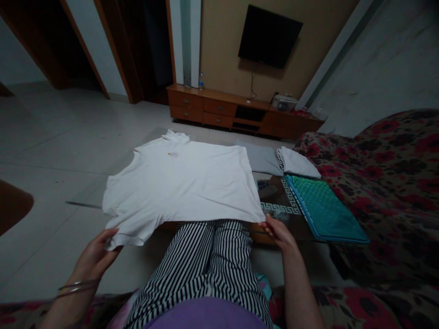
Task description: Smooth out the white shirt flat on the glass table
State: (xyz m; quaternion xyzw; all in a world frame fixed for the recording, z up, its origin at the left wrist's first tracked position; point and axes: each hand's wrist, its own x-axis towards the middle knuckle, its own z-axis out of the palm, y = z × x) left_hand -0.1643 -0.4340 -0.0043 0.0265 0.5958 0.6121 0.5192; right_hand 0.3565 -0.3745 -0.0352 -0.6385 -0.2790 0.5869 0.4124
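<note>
A white T-shirt (192,183) with a small print on its chest lies spread over the low glass-topped table (288,196), its collar end at the far left. My left hand (99,253) pinches the edge of the near sleeve, which hangs over the table's front edge. At the shirt's near right hem corner, my right hand (277,230) is closed on the cloth. Between the two hands the near side of the shirt runs fairly straight, just above my knees. A few soft creases show near the hem.
On the table's right are folded grey cloth (264,159), a folded white garment (298,162) and a folded teal-green piece (329,208). A flowered sofa (387,183) stands at right. Beyond the table is a wooden TV cabinet (219,107) with a bottle (201,81).
</note>
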